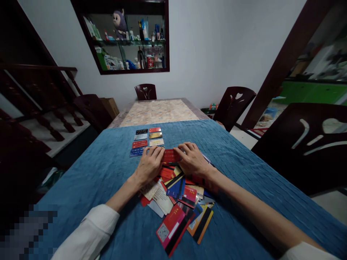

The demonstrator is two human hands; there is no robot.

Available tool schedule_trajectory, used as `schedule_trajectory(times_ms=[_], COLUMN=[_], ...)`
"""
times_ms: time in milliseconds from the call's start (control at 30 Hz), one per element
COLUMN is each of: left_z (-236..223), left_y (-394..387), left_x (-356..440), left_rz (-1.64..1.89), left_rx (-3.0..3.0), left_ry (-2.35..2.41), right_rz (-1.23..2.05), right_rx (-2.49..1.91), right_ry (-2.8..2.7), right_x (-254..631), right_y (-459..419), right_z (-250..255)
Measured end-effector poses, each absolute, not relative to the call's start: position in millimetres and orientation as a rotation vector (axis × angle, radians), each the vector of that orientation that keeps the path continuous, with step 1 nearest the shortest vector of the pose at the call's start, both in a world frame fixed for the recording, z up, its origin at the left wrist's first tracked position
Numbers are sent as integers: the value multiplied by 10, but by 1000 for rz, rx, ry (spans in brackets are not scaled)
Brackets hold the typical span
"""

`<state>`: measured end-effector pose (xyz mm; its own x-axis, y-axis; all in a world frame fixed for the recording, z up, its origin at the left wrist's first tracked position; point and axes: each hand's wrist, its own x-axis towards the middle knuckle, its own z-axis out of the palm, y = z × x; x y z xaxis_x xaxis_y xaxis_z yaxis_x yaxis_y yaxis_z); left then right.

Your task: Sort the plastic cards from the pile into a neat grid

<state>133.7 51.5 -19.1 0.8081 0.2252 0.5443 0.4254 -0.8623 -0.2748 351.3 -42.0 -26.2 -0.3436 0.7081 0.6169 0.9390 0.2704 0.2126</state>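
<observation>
Between my two hands is a red card [171, 155], gripped at its left end by my left hand [151, 161] and at its right end by my right hand [193, 158]. Both hands have their fingers closed on it, just above a loose heap of plastic cards [176, 188]. The heap mixes red, blue, yellow and white cards, some with black stripes. A red and pink card [173, 225] with a square code lies at its near edge. Beyond my left hand, cards lie in two columns, among them a black card [141, 131], a gold card [155, 135] and a blue card [137, 152].
A blue cloth [108, 173] covers the near part of the long table, whose patterned top [162, 110] shows at the far end. Dark wooden chairs [234, 104] stand around it. On the back wall is a recessed shelf [132, 42] holding bottles and a plush toy.
</observation>
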Motion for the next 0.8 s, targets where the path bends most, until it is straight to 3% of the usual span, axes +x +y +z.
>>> schedule_trajectory(times_ms=[800], left_z=[482], left_y=[1800], left_x=[1518], left_rz=[-193], left_rx=[-2611], left_ry=[-731], right_rz=[-538], right_rx=[-1744], right_ry=[-2439], right_x=[3575], right_y=[1175], right_z=[416])
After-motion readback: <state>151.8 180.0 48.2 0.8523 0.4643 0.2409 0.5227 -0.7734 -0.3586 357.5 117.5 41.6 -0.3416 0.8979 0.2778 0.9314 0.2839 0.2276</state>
